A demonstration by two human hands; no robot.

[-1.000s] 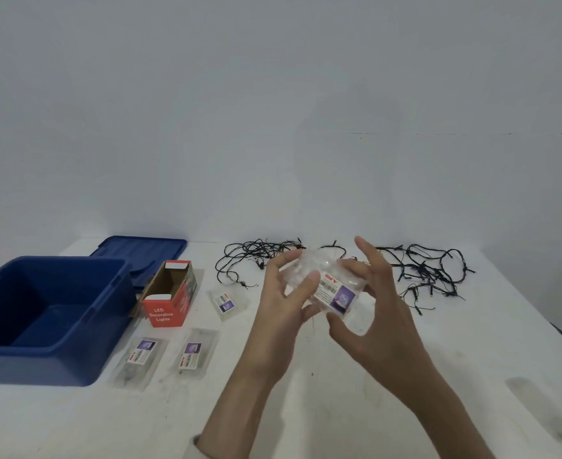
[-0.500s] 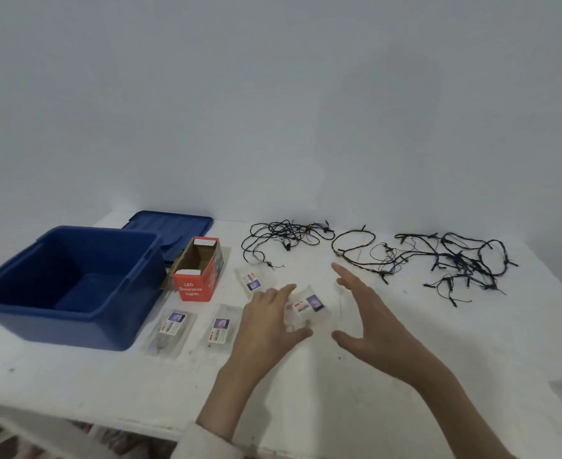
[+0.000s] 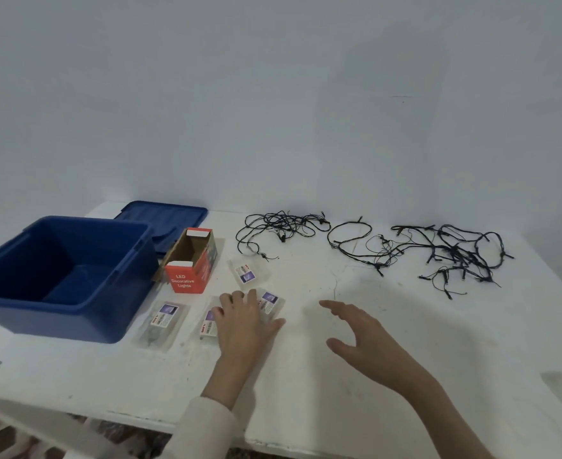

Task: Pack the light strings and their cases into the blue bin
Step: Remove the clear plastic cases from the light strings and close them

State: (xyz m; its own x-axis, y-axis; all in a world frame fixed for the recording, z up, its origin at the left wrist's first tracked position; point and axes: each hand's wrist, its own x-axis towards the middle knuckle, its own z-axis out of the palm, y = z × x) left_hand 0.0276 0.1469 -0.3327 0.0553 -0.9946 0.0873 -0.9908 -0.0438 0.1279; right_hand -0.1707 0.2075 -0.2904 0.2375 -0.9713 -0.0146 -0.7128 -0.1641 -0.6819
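Observation:
The open blue bin (image 3: 134, 246) stands at the table's left. Several clear plastic cases with labels lie in front of me: one (image 3: 162, 321) near the bin, one (image 3: 208, 324) partly under my left hand, one (image 3: 269, 301) under its fingertips, and one (image 3: 248, 274) farther back. My left hand (image 3: 243, 323) rests flat on the cases with straight fingers. My right hand (image 3: 359, 339) hovers over the table to the right, fingers spread and holding nothing. Two tangles of black light strings lie at the back, one in the middle (image 3: 279, 228) and one on the right (image 3: 452, 253).
A red cardboard box (image 3: 190, 274) marked LED Decorative Lights lies open next to the bin. The bin's blue lid (image 3: 167, 215) lies flat behind it. A white wall rises right behind the table. The table's near edge (image 3: 114, 410) runs below my left forearm.
Both hands held a clear case up a second ago. It has been set on the table beside the other cases; my left hand now lies flat on it and my right hand has let go.

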